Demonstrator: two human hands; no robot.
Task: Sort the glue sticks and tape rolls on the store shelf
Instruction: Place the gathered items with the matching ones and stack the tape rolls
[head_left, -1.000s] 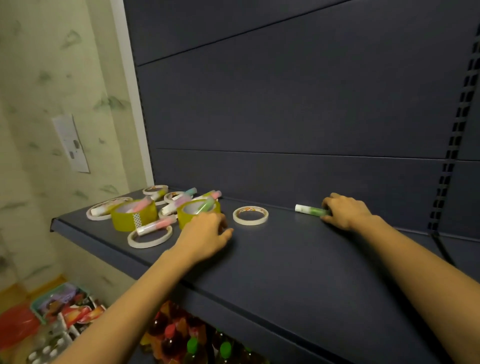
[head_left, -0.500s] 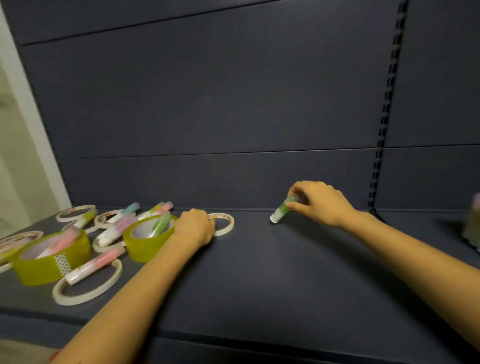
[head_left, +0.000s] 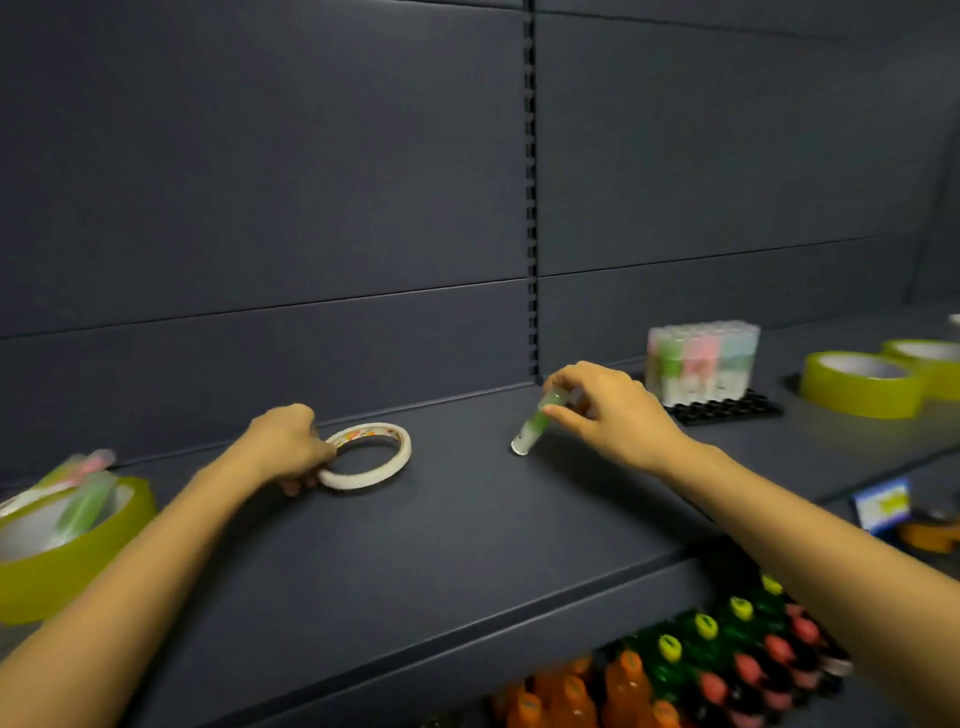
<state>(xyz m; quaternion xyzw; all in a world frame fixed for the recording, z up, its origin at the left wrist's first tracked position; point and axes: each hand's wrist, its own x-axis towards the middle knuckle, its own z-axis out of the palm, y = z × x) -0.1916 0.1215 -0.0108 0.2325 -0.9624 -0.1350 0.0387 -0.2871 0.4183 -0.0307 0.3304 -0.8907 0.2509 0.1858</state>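
Head: glue pack (head_left: 702, 361) beside yellow tapes (head_left: 860, 384)

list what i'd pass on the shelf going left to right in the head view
big yellow tape roll → left hand → white tape roll → green glue stick → right hand → wrapped pack of glue sticks → another yellow tape roll

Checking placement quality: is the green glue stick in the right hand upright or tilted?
Tilted: the glue stick leans, top pinched by the right hand, white lower end down-left by the shelf; contact unclear.
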